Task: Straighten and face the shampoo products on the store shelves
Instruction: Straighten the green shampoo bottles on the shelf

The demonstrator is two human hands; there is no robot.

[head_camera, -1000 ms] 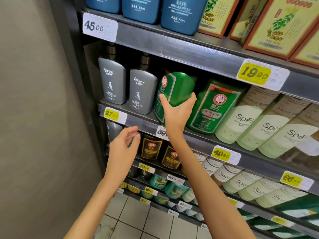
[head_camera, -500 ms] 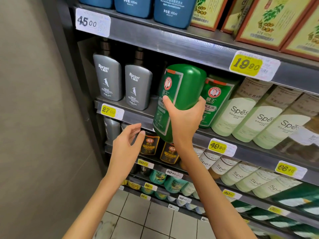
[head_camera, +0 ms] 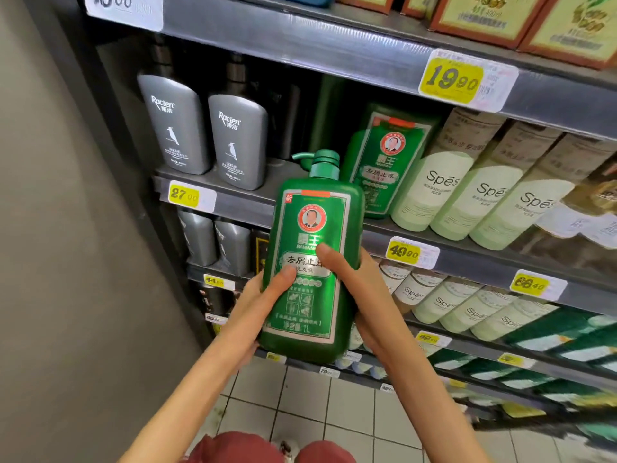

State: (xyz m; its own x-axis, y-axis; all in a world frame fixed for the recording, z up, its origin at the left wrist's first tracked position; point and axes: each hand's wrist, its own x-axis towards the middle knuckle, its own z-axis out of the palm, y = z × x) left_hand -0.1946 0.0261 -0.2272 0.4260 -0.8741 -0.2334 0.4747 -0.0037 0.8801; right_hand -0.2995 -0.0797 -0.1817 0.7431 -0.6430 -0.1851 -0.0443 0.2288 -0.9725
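I have the big green pump bottle (head_camera: pixel 309 262) off the shelf and out in front of me, upright, label facing me, its pump head (head_camera: pixel 317 160) at the top with the spout pointing left. My left hand (head_camera: pixel 257 312) grips its lower left edge, thumb (head_camera: pixel 283 279) laid across the label and the other fingers wrapped behind where I can't see them. My right hand (head_camera: pixel 364 295) clasps the right side, thumb (head_camera: pixel 329 259) pressed on the middle of the label, palm under the bottle's lower right corner. Both hands are closed on this one bottle, which touches nothing else.

Behind it, on the middle shelf (head_camera: pixel 467 253), a second green bottle (head_camera: pixel 384 162) of the same brand stands leaning back. To its left the shelf shows a bare stretch, then two grey Raclen bottles (head_camera: pixel 207 132) stand side by side, facing front. To its right a row of pale green Spes bottles (head_camera: pixel 467 185) leans in a close line. Yellow price tags (head_camera: pixel 450 80) sit on the shelf rails. Lower shelves hold more grey bottles and more Spes ones, I think, though the far right is smeared with blur. White floor tiles (head_camera: pixel 300 412) and my red shorts (head_camera: pixel 253 449) show below.
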